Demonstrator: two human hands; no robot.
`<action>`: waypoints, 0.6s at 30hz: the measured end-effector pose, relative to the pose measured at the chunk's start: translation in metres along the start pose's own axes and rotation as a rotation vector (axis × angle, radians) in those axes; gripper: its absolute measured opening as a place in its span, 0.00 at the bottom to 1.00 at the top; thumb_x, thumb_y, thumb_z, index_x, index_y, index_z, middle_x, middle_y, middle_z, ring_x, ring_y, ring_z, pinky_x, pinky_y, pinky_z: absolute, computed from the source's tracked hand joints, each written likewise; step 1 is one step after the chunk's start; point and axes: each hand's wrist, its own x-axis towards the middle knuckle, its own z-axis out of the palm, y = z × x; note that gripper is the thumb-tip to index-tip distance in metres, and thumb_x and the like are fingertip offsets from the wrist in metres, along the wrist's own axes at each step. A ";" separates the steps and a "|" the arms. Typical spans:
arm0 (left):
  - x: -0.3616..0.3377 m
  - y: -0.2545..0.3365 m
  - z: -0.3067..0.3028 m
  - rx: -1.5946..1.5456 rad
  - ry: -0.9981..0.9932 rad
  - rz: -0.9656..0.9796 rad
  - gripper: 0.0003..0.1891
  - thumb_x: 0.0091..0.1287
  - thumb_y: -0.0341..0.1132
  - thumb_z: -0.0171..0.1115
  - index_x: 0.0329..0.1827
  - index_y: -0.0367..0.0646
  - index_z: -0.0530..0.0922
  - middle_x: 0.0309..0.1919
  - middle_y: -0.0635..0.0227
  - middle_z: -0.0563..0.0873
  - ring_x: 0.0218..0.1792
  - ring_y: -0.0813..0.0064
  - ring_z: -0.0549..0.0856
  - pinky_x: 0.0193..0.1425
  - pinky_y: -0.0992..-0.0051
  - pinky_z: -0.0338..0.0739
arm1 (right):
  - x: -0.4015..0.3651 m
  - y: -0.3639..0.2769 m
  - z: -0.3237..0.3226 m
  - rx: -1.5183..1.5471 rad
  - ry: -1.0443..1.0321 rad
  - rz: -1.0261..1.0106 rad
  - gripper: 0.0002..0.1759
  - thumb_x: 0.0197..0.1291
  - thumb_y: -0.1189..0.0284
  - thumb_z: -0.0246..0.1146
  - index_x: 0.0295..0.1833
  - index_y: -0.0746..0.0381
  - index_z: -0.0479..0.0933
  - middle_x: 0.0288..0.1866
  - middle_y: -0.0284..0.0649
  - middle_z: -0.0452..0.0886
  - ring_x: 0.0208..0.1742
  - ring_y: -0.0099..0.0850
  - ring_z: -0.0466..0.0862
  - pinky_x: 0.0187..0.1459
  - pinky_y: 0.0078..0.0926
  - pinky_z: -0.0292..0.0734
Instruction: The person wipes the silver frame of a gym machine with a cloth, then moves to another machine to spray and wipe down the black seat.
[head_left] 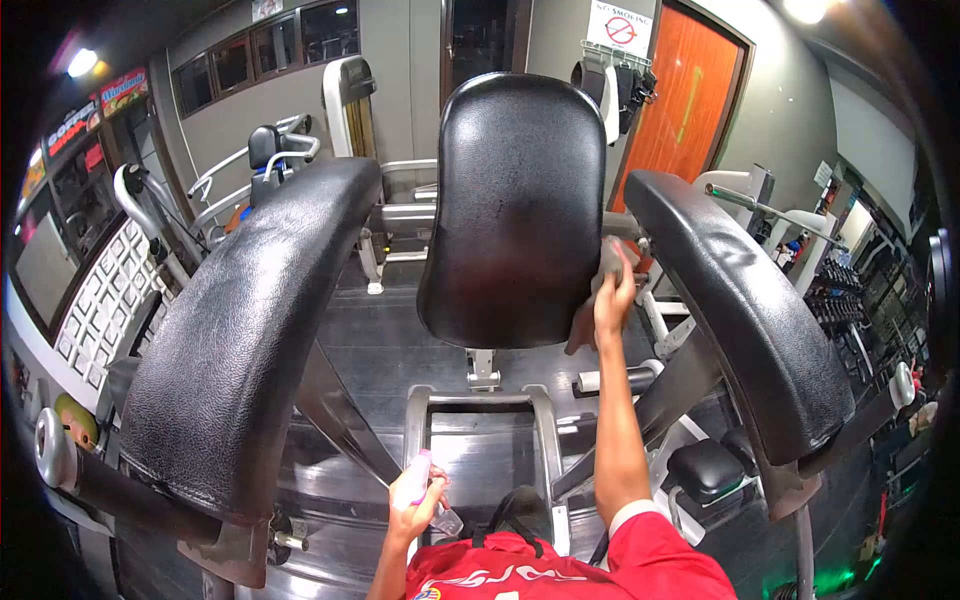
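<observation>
Gym floor (345, 325); hands (613, 302) hold bottle (413, 482), cloth (607, 264) at backrest (520, 200) edge.

The backrest (515, 190) looks glossy and leathery, the cloth (608, 262) matt, the frame (547, 450) smooth metal.

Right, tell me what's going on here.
A person in a red shirt is at a padded gym machine. Their right hand holds a cloth at the right edge of the upright middle pad; whether it's pressing isn't clear. Their left hand, lower down, holds what looks like a spray bottle, partly pink. Two long side pads flank the middle one, with neither hand on them.
</observation>
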 end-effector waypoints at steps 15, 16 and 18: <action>0.000 0.024 0.001 0.102 0.009 0.049 0.11 0.64 0.21 0.56 0.49 0.31 0.73 0.33 0.62 0.81 0.21 0.78 0.81 0.26 0.79 0.76 | 0.136 -0.145 0.152 -0.469 -0.003 -0.740 0.19 0.57 0.71 0.58 0.55 0.47 0.77 0.41 0.44 0.83 0.48 0.43 0.81 0.48 0.39 0.78; -0.001 0.021 0.001 0.085 0.010 0.045 0.08 0.64 0.21 0.56 0.46 0.30 0.74 0.32 0.62 0.81 0.21 0.79 0.81 0.26 0.79 0.76 | 0.128 -0.146 0.154 -0.486 -0.158 -0.773 0.20 0.56 0.72 0.57 0.56 0.47 0.76 0.43 0.46 0.82 0.47 0.45 0.81 0.48 0.40 0.78; 0.000 0.020 0.001 0.094 0.010 0.039 0.07 0.64 0.20 0.56 0.44 0.30 0.74 0.32 0.62 0.81 0.21 0.79 0.81 0.26 0.79 0.77 | 0.119 -0.148 0.150 -0.502 -0.312 -0.806 0.22 0.56 0.73 0.57 0.57 0.46 0.75 0.46 0.49 0.80 0.47 0.46 0.81 0.48 0.40 0.78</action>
